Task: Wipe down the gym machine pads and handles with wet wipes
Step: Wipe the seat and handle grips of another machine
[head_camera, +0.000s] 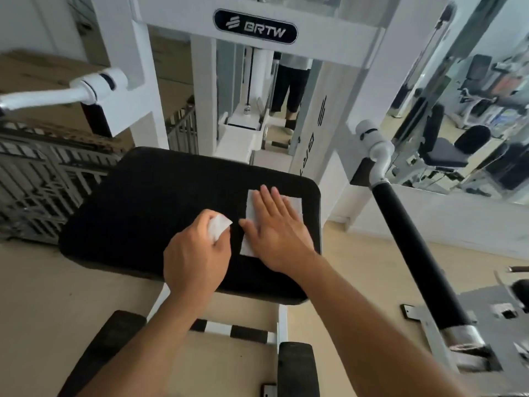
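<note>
Looking down from the head view, we press our flat right hand [274,233] on a spread wet wipe [252,207] near the pad [137,202]'s right edge while our left hand [197,253] pinches a crumpled wipe [219,226] mid-pad, and a dragging palm could bunch the sheet.

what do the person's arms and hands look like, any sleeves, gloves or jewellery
Both arms are bare from the frame's bottom edge up to the wrist, with no sleeve in view. The left hand and right hand wear no gloves, and no watch, ring or bracelet shows on either.
</note>
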A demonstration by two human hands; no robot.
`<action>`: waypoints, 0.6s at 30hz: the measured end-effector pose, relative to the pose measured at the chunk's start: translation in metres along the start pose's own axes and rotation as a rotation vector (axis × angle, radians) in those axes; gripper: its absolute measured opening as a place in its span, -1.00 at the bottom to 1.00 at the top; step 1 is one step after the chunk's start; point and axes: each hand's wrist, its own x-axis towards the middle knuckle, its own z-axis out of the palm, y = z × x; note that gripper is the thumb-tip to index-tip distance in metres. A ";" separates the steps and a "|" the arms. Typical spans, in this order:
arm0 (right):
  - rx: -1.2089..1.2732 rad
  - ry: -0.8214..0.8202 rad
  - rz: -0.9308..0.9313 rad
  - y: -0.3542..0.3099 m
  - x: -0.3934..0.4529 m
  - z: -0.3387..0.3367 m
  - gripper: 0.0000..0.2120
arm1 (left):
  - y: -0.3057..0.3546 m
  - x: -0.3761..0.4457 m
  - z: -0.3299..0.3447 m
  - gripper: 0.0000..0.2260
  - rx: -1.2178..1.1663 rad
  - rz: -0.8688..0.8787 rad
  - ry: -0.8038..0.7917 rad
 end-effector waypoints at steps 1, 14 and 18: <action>0.003 0.012 -0.047 -0.008 -0.024 0.004 -0.32 | 0.001 -0.003 0.000 -0.88 -0.003 0.005 0.002; 2.128 0.597 1.086 0.072 -0.139 0.038 -0.76 | 0.077 -0.016 0.047 -0.83 -0.024 0.264 -0.355; 2.331 0.742 0.924 0.104 -0.191 -0.019 -0.72 | 0.079 -0.012 0.052 -0.84 -0.054 0.322 -0.389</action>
